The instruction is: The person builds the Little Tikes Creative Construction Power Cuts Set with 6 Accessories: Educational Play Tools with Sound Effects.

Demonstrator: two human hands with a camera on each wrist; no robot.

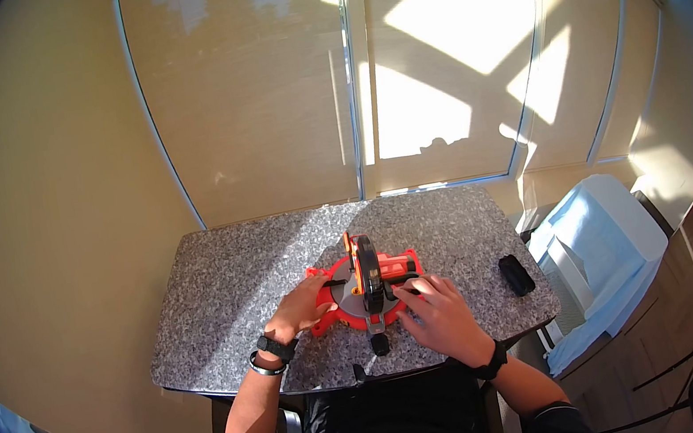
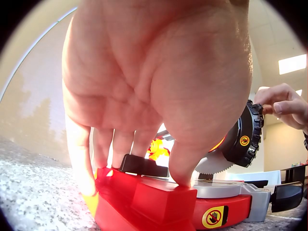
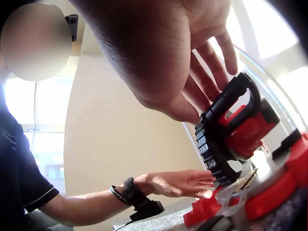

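Note:
A toy miter saw with a red base and a black, ridged blade guard stands on the granite-patterned table. My left hand rests on the left end of the base. In the left wrist view its thumb touches a red block, with the extended fingers beyond a black bar. On the saw's other side, my right hand is at the black handle. Its thumb tip meets the guard's edge, while its fingers reach past the handle, loosely extended. The grey toothed blade shows below the guard.
A small black case lies near the right edge of the table. Beyond that edge stands a chair draped with a light blue cloth. Shaded window panels rise behind the table's far edge.

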